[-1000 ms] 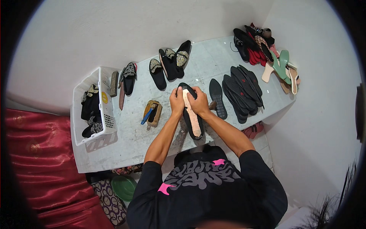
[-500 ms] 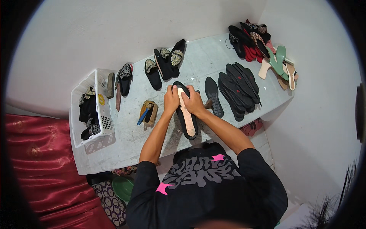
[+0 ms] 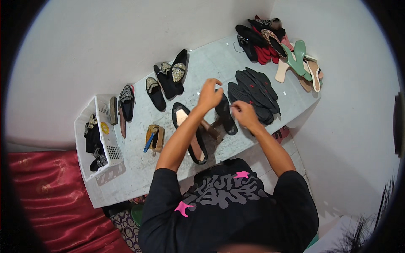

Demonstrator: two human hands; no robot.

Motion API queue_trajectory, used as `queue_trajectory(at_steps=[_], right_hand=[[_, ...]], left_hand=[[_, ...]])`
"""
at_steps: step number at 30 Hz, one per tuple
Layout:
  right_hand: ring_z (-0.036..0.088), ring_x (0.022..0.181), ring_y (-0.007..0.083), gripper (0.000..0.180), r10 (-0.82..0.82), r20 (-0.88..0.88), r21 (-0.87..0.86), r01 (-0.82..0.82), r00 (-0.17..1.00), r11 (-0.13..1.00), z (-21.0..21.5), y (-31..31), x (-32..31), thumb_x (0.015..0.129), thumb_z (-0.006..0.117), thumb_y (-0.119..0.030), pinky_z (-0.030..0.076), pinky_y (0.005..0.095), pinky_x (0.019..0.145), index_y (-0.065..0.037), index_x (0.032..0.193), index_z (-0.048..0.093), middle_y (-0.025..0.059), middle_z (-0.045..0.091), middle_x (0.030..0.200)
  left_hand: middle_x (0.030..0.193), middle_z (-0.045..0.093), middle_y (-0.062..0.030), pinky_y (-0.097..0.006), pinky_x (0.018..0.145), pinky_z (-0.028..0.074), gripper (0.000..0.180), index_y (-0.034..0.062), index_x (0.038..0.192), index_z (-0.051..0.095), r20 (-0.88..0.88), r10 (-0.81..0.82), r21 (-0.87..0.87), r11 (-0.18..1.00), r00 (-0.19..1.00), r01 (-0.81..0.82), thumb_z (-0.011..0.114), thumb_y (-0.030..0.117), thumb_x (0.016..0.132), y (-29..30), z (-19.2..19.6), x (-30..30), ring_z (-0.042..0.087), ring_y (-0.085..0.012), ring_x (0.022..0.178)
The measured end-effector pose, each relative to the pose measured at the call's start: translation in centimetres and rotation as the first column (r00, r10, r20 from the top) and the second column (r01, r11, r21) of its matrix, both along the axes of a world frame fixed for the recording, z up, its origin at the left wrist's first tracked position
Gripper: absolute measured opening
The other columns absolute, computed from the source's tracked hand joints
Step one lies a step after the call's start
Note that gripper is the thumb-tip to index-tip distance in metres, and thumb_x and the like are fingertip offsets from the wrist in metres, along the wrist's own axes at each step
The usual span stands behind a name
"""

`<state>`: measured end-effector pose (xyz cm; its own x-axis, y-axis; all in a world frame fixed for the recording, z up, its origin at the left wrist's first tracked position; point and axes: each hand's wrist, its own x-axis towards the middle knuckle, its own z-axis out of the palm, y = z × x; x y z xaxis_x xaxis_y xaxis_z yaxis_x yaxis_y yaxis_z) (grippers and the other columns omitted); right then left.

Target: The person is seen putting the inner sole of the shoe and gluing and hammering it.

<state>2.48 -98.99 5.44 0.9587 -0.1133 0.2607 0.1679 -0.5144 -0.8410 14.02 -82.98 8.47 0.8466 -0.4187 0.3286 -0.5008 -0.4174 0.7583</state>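
Note:
My left hand (image 3: 210,96) is closed at the far end of a single black shoe sole (image 3: 226,116), its fingers bent round the tip. To the right of that sole is my right hand (image 3: 244,114), fingers curled and slightly blurred, beside a pile of black soles (image 3: 256,93); whether it touches anything is unclear. A black shoe (image 3: 199,148) with a pale strip along its middle lies on the table, partly hidden under my left forearm. Between it and the single sole rests a brown hammer-like tool (image 3: 213,131).
A yellowish block-shaped container (image 3: 158,139) holds a blue-handled brush (image 3: 148,142). At the left stands a white basket (image 3: 110,141) of shoes. Black shoes with glittery trim (image 3: 156,96) line the wall side. Assorted shoes and green soles (image 3: 298,59) are heaped at the far right.
Both hands have let go of the black shoe with the pale strip, which now lies on the table. They have moved right, the left to the single sole, the right beside the pile. The view has shifted.

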Motion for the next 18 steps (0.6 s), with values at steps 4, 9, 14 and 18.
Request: queue_trajectory(at_steps=[4,9,14,18], right_hand=[[0.063,0.068,0.0263,0.013,-0.209,-0.034,-0.154,0.202,0.977,0.967,-1.5,-6.7,-1.1,0.078,0.064,-0.008,0.05,0.0345,0.064,0.001,0.086,0.062,0.0146,0.062,0.08],[0.056,0.087,0.0319,0.02,-0.258,0.047,-0.395,0.255,0.965,0.883,-1.9,-8.3,-2.4,0.073,0.07,-0.013,0.047,0.04,0.077,0.0,0.085,0.06,0.0139,0.058,0.083],[0.056,0.092,0.0334,0.035,-0.332,-0.137,-0.701,0.146,0.933,0.698,0.2,-6.7,-3.1,0.072,0.073,-0.027,0.048,0.0468,0.076,-0.006,0.097,0.062,0.0125,0.057,0.101],[0.057,0.096,0.0375,0.04,-0.333,-0.347,-0.593,0.07,0.877,0.802,0.7,-7.7,-3.3,0.073,0.075,-0.023,0.048,0.0441,0.08,-0.004,0.105,0.061,0.0176,0.055,0.105]], left_hand=[[0.112,0.054,-0.0227,-0.044,0.09,0.045,0.031,0.0014,0.103,0.059,-0.208,-0.03,0.185,0.98,0.978,0.07,0.063,0.015,0.075,-6.6,-4.3,1.2,0.054,-0.0388,0.106],[0.125,0.046,-0.0204,-0.05,0.092,0.045,0.049,0.0025,0.12,0.049,-0.266,0.178,0.409,0.911,0.947,-0.056,0.068,0.022,0.079,-10.2,-8.5,2.6,0.05,-0.0417,0.113],[0.12,0.049,-0.0182,-0.053,0.089,0.044,0.059,0.0018,0.121,0.048,-0.291,0.27,0.447,0.886,0.918,-0.119,0.076,0.026,0.075,-10.1,-9.1,3.5,0.049,-0.0392,0.115],[0.116,0.051,-0.0166,-0.049,0.087,0.046,0.062,0.0019,0.117,0.052,-0.123,0.228,0.528,0.839,0.966,-0.131,0.082,0.024,0.068,-10.7,-7.4,3.3,0.052,-0.0385,0.109]])
